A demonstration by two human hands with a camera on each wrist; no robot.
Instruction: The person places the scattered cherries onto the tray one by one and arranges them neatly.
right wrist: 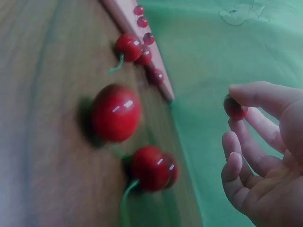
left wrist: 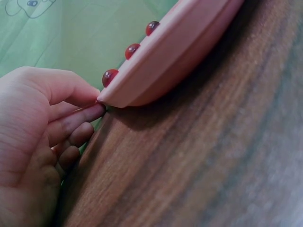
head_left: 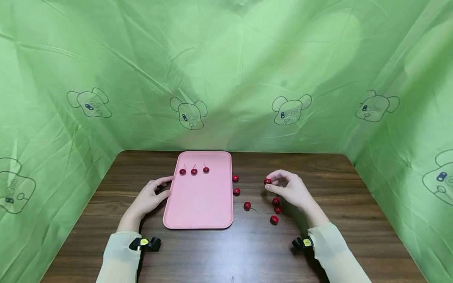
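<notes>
A pink tray point(head_left: 201, 200) lies on the table with three red cherries in a row near its far end, one being the middle cherry point(head_left: 194, 171). My left hand point(head_left: 150, 198) holds the tray's left edge; in the left wrist view its fingertips pinch the rim point(left wrist: 120, 101). Right of the tray, my right hand point(head_left: 291, 189) pinches a cherry point(right wrist: 235, 109) between thumb and fingertips, raised above the table in the right wrist view. Just below that hand are several loose cherries, including a nearer cherry point(head_left: 274, 220).
Two cherries sit right along the tray's right side, one of them a cherry point(head_left: 236, 192). Another cherry point(head_left: 247, 206) with its stem lies between tray and right hand. A green cloth point(head_left: 226, 78) with bear drawings surrounds the brown wooden table point(head_left: 198, 255).
</notes>
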